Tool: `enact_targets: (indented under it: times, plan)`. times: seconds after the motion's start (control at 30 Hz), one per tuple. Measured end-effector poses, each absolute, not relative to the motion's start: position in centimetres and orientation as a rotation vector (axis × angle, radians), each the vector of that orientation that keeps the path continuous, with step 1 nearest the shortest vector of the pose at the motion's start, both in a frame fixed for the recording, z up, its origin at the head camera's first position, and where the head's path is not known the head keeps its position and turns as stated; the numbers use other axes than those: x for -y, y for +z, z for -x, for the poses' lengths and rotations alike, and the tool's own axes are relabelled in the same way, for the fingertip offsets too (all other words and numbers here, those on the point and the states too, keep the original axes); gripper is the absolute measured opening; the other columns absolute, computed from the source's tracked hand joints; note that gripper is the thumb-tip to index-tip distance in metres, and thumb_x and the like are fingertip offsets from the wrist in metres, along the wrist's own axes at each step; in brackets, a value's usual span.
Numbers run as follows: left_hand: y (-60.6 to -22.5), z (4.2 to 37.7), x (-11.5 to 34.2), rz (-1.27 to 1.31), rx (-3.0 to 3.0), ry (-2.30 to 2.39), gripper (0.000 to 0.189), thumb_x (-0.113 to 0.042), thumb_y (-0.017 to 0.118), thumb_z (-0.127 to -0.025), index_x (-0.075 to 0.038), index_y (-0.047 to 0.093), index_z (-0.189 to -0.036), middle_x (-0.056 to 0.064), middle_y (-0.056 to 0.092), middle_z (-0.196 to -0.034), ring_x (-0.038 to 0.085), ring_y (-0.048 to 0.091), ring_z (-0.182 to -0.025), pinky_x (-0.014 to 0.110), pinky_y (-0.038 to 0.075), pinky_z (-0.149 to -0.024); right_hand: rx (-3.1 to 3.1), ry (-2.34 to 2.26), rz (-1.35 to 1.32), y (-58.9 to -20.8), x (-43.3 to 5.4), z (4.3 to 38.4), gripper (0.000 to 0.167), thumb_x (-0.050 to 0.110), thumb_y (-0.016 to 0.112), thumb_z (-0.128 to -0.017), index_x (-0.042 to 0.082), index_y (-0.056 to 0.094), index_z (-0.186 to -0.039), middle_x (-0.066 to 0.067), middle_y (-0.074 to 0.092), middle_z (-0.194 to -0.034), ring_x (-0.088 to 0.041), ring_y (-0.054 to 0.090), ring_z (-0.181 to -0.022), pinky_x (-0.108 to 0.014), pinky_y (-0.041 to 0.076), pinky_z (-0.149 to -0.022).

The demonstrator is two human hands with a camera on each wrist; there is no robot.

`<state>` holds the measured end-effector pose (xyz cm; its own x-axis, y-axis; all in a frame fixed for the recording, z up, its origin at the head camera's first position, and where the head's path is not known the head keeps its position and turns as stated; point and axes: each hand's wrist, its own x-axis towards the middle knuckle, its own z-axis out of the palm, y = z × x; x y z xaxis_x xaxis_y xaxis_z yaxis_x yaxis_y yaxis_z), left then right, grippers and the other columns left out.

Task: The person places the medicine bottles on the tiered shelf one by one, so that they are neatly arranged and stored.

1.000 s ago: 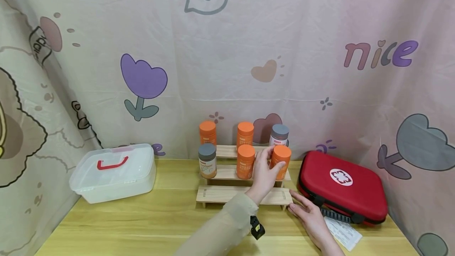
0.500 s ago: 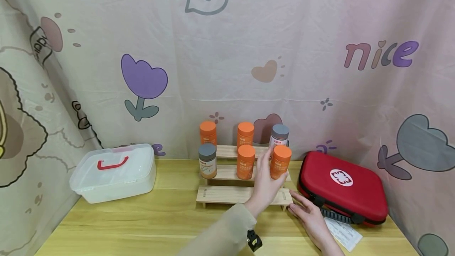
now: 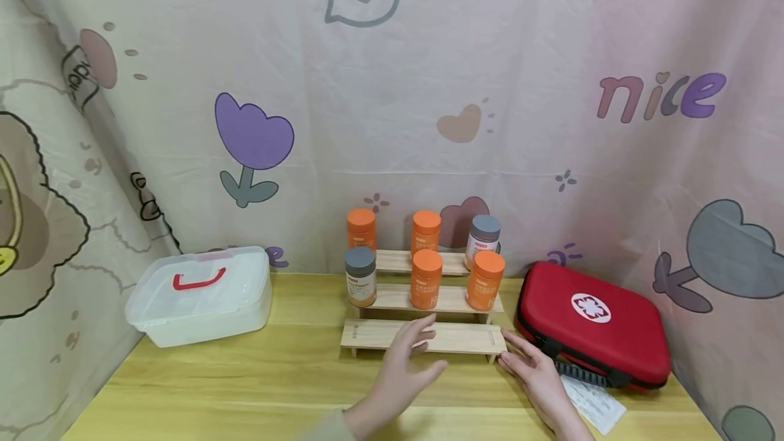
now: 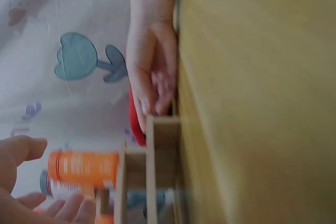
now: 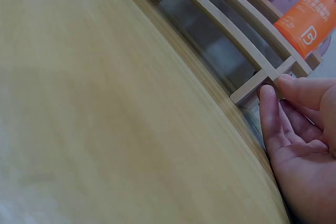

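A three-step wooden display rack [image 3: 422, 337] stands on the table in the head view. Its middle step bears a grey-capped bottle [image 3: 361, 286] and two orange bottles [image 3: 426, 288], [image 3: 484, 289]. Two orange bottles [image 3: 361, 229], [image 3: 425, 231] and a grey-capped white bottle [image 3: 481, 245] are on the top step. My left hand [image 3: 401, 366], holding nothing, hovers before the bare lowest step with fingers spread and slightly bent. At the right end of that step, my right hand [image 3: 535, 376] pinches the rack's corner between thumb and fingers, plain in the right wrist view [image 5: 304, 129].
A translucent lidded box [image 3: 202, 298] with a red handle sits at the left. Right of the rack lies a red first-aid case [image 3: 597, 332], with a white printed packet [image 3: 594, 403] by its handle. A patterned curtain [image 3: 392, 121] hangs behind the table.
My left hand has let go of the right orange bottle on the middle step and drawn back, down and left. My right hand stays at the rack's corner.
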<state>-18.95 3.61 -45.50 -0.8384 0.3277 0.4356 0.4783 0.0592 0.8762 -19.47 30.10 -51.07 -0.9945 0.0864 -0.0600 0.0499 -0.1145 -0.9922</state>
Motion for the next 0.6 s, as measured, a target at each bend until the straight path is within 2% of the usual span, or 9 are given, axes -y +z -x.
enact_targets:
  times: [0.2,0.37,0.5,0.6]
  plan:
    - [-46.4,18.2,1.9,0.754,2.255,-1.947,0.059,-0.015,0.073,-0.085,-0.003,0.047,-0.136,0.019,0.05,-0.127,0.035,0.054,-0.112,0.037,0.046,-0.096,2.075,2.321,0.163,-51.3,-30.5,19.5,0.059,0.002,0.065,-0.088,-0.004,0.04,-0.142,-0.001,0.048,-0.134,-0.009,0.061,-0.104,-0.029,0.05,-0.088]
    - [-46.9,17.6,5.8,0.552,2.336,-1.893,0.054,-0.012,0.072,-0.085,-0.003,0.05,-0.134,0.017,0.051,-0.127,0.036,0.052,-0.111,0.039,0.048,-0.093,2.06,2.317,0.151,-51.5,-30.8,19.2,0.061,0.002,0.065,-0.088,-0.006,0.039,-0.142,0.015,0.056,-0.123,-0.008,0.061,-0.103,-0.029,0.051,-0.087]
    - [-47.2,17.6,8.4,0.425,2.385,-1.75,0.051,-0.009,0.072,-0.084,-0.003,0.053,-0.131,0.013,0.054,-0.125,0.036,0.053,-0.11,0.041,0.05,-0.09,2.053,2.307,0.135,-51.8,-31.1,19.0,0.062,0.003,0.065,-0.088,-0.007,0.038,-0.142,0.016,0.056,-0.121,-0.007,0.06,-0.104,-0.028,0.051,-0.087]
    - [-47.3,17.8,10.0,0.414,2.461,-1.47,0.053,-0.007,0.073,-0.082,-0.003,0.053,-0.131,0.011,0.054,-0.126,0.034,0.054,-0.11,0.045,0.049,-0.09,2.056,2.298,0.121,-52.0,-31.3,18.9,0.062,0.003,0.065,-0.088,-0.007,0.037,-0.142,0.015,0.056,-0.122,-0.007,0.06,-0.104,-0.028,0.051,-0.087]
